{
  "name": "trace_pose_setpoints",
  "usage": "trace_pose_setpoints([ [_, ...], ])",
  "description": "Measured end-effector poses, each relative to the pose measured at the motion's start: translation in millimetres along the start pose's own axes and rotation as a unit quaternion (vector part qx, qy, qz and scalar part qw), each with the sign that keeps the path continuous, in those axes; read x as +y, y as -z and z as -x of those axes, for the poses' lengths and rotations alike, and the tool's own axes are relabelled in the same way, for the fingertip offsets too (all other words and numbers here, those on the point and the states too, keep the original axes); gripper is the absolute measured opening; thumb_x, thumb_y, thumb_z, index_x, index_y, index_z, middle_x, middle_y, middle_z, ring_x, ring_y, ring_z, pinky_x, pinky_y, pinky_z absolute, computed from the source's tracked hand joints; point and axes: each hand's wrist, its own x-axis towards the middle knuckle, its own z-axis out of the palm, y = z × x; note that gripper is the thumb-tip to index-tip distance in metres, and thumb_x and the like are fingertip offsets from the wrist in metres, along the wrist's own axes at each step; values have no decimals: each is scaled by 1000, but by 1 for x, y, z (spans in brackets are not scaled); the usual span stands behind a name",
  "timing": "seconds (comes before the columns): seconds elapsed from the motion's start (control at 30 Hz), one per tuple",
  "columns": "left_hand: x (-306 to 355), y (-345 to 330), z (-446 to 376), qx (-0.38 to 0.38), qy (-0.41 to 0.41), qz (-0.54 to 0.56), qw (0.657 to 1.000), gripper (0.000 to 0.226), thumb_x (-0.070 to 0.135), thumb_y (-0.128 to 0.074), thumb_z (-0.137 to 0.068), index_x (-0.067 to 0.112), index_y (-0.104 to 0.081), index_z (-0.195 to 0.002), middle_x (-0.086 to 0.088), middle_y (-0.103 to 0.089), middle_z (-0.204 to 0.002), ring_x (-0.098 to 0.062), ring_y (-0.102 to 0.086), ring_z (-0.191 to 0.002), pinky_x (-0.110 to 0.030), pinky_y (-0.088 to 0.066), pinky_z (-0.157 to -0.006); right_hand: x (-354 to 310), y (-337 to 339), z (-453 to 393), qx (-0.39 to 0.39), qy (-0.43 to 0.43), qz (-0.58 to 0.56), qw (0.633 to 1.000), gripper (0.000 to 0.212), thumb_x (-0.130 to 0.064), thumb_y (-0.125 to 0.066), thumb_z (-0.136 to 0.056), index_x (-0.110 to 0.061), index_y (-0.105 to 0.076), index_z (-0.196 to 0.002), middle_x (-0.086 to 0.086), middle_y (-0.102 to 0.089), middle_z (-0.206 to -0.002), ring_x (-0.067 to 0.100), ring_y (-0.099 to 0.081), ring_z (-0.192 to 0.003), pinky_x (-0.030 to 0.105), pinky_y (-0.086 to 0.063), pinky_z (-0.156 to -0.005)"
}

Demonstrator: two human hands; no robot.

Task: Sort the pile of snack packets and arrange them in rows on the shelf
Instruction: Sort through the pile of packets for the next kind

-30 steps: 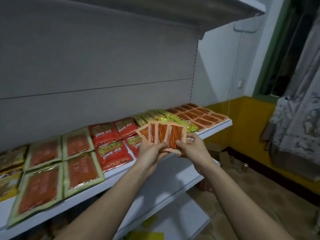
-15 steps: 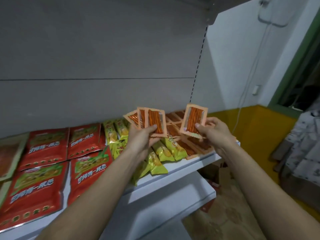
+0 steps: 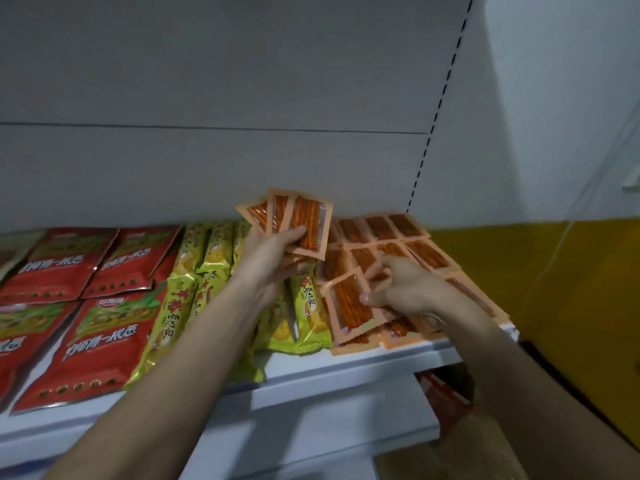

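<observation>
Left hand [image 3: 273, 251] grips a fan of orange packets [image 3: 298, 220] (three showing), right hand [image 3: 398, 285] pinches one orange packet [image 3: 349, 306] over the orange rows [image 3: 408, 244] on the shelf [image 3: 346, 362].

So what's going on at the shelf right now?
A person is stocking orange packets. The left hand holds a fan of them up above the shelf. The right hand is laying one packet onto the orange rows at the shelf's right end, near the front edge. The green packets and red bags to the left already lie in rows.
</observation>
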Motion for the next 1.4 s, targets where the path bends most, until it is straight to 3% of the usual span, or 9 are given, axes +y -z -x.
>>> trace_pose_setpoints([
  [0.17,-12,-25,18,46,-33,-9,998,23,-1,-62,-93,17,-63,-107,-1,-76,-92,-17,-74,-83,-31,-58,-68,15,-8,-10,-41,60,64,995,32,-20,-75,-87,-23,-44,-96,7,-72,-82,19,-72,-65,32,-57,-57],
  [0.27,-19,-42,35,66,-39,-20,997,25,-2,-63,-91,16,-63,-109,-3,-75,-92,-16,-74,-77,-30,-59,-65,27,1,-11,18,132,107,985,26,-32,-73,-87,-25,-50,-96,-4,-63,-87,11,-63,-74,30,-51,-62],
  [0.43,-40,-70,66,70,-34,-46,996,27,-1,-69,-88,17,-66,-106,-4,-76,-89,-17,-73,-74,-25,-56,-57,36,16,-1,24,192,-250,949,24,-31,-62,-96,-19,-53,-115,0,-72,-96,9,-71,-78,25,-58,-65],
  [0.57,-60,-85,86,65,-27,-67,995,20,8,-70,-90,24,-67,-100,1,-76,-87,-15,-73,-75,-25,-55,-59,51,6,4,31,199,-343,918,30,-20,-72,-90,-21,-55,-115,-5,-73,-104,9,-71,-94,38,-61,-83],
  [0.8,-64,-76,91,153,-34,-26,987,11,9,-59,-99,17,-63,-104,0,-72,-77,-12,-68,-62,-23,-53,-48,83,39,-10,102,143,-264,948,52,-16,-76,-86,-28,-46,-126,-3,-64,-114,15,-65,-100,47,-56,-90],
  [0.93,-65,-73,91,175,-56,-62,981,10,13,-63,-97,13,-65,-107,-4,-71,-79,-12,-62,-53,-22,-46,-45,81,36,-13,49,148,-100,983,65,-20,-78,-82,-31,-41,-134,0,-64,-119,21,-65,-107,50,-55,-93],
  [1.17,-72,-87,86,170,-64,-48,982,7,7,-67,-93,13,-68,-93,0,-74,-76,-9,-70,-62,-17,-50,-46,78,18,-8,126,187,106,969,42,-32,-79,-82,-22,-55,-115,1,-55,-118,21,-56,-108,37,-50,-88],
  [1.27,-74,-96,81,166,-64,-48,983,7,5,-68,-92,12,-68,-92,1,-75,-75,-9,-70,-62,-17,-50,-47,76,30,-11,140,216,-54,965,21,-35,-62,-95,-25,-57,-112,-2,-58,-115,11,-57,-99,24,-46,-74],
  [1.4,-80,-111,76,129,-53,-65,988,10,2,-71,-89,7,-69,-98,-4,-74,-79,-10,-69,-61,-16,-49,-47,71,44,-11,60,210,-221,951,30,-38,-64,-93,-29,-51,-118,-2,-68,-106,13,-67,-93,40,-57,-83],
])
